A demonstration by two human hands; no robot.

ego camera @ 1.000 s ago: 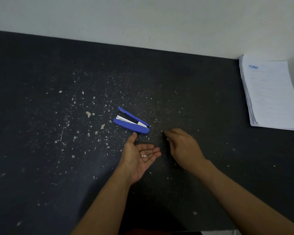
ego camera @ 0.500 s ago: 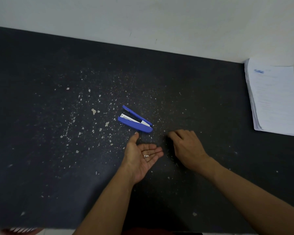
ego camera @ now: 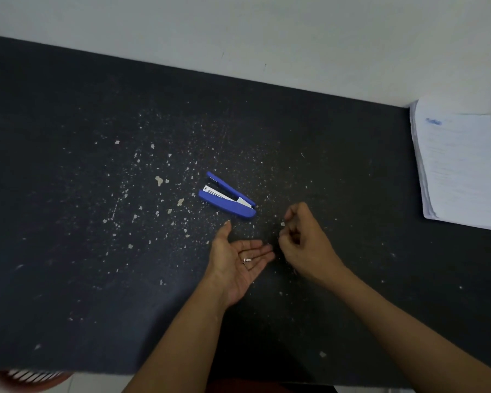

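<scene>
A blue stapler lies on its side on the dark table, its jaws sprung apart and the metal staple rail showing. Just below it my left hand rests palm up with straight fingers, and a few small metal staples lie on the fingers. My right hand hovers right of the left hand, lifted off the table with fingers curled inward toward the thumb. Whether it pinches a staple is too small to tell.
A thick stack of white paper lies at the table's right edge against the white wall. Pale flecks and chipped spots cover the tabletop around the stapler. A red slatted object shows below the table's near-left edge.
My right hand has lifted from lying flat on the table and curled its fingers. The left hand and the stapler stay in place. The camera view shifted slightly.
</scene>
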